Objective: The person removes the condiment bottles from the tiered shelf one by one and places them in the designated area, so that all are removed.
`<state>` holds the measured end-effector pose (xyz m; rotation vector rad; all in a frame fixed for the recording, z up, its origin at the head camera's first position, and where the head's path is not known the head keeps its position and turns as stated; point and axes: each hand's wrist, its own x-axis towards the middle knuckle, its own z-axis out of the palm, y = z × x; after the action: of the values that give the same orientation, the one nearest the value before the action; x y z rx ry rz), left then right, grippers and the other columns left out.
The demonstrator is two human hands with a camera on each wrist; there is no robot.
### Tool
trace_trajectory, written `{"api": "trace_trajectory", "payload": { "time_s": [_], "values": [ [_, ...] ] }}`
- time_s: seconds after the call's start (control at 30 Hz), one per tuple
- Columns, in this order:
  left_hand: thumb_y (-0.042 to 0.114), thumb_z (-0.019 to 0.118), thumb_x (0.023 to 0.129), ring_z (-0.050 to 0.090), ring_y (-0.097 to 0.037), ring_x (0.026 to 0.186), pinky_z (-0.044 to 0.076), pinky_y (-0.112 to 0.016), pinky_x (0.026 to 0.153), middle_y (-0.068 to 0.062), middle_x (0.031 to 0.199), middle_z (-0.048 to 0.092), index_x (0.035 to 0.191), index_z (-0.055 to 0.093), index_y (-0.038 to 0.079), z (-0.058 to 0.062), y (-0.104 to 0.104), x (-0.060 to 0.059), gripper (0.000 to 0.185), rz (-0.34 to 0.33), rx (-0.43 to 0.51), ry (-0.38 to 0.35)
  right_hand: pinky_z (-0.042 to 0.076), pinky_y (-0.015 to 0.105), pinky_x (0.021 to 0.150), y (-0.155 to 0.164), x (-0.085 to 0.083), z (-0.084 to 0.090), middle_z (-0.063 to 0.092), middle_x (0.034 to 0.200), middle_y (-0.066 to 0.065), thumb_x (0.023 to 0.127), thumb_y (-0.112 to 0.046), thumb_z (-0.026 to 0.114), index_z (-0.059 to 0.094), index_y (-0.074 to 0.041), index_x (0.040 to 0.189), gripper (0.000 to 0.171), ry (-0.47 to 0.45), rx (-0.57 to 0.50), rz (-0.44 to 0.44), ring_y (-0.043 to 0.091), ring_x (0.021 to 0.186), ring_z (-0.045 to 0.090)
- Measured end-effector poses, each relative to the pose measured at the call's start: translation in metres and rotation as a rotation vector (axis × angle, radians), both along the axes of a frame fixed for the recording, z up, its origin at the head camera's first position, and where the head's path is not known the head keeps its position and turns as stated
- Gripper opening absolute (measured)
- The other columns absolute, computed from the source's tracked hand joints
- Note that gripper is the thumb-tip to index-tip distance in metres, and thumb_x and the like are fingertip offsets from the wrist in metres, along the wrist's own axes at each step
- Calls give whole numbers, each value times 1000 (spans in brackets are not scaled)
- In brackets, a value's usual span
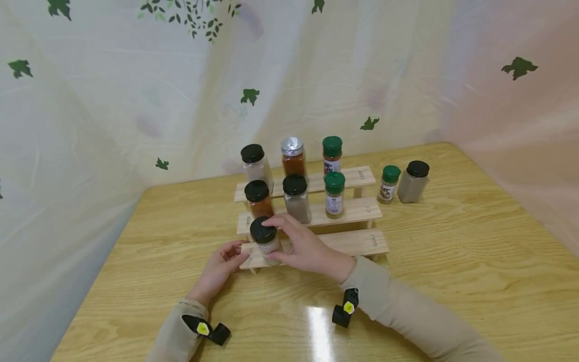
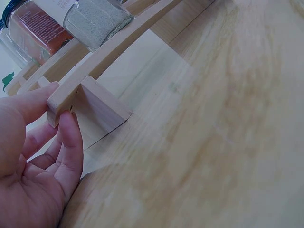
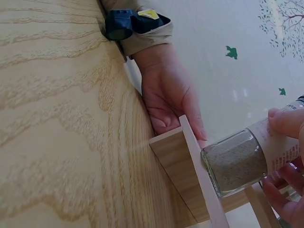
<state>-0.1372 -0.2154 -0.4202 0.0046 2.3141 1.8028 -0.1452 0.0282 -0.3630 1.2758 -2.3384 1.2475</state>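
Note:
A black-lidded spice jar [image 1: 268, 243] with pale grey powder stands at the left end of the lowest step of a three-step wooden rack [image 1: 353, 243]. My right hand [image 1: 307, 247] grips this jar, thumb on the near side and fingers at the lid and far side. In the right wrist view the glass base of the spice jar [image 3: 236, 164] meets the step's surface. At the step's left end, my left hand [image 1: 222, 265] pinches the board's edge between thumb and fingers. The left wrist view shows the pinched rack end [image 2: 59, 99] and the fingers beneath it.
Behind, the middle step bears an orange-brown jar [image 1: 261, 200], a grey jar [image 1: 297, 201] and a green-lidded jar [image 1: 334, 196]. Three more jars stand on the top step. Right of the rack, a small green-lidded jar [image 1: 388, 185] and a black-lidded jar [image 1: 413, 183] stand on the table [image 1: 452, 261].

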Motion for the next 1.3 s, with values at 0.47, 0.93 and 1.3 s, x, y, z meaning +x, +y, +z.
{"api": "trace_trajectory", "payload": {
  "time_s": [0.47,0.93,1.3],
  "values": [
    [10,59,93,53,-5,79,45,-18,67,0,94,52,125,50,-7,2,1,0,38,22,0,4,48,36,93,-5,2,-7,54,121,11,80,-7,75,37,-14,130,64,-69,-43,-27,24,115,55],
    [12,59,93,52,-7,81,45,-18,68,-2,95,52,125,52,-5,1,1,-1,37,27,-15,-2,50,32,91,-5,3,-3,52,124,12,82,-6,73,37,-13,132,62,-122,-21,-15,25,115,55],
    [11,59,93,51,-6,80,44,-17,68,-1,95,51,126,51,-6,1,2,0,38,35,-16,-11,49,32,92,-4,6,0,52,126,12,82,-2,71,36,-14,133,64,-129,-37,15,27,118,54]
  ]
}}
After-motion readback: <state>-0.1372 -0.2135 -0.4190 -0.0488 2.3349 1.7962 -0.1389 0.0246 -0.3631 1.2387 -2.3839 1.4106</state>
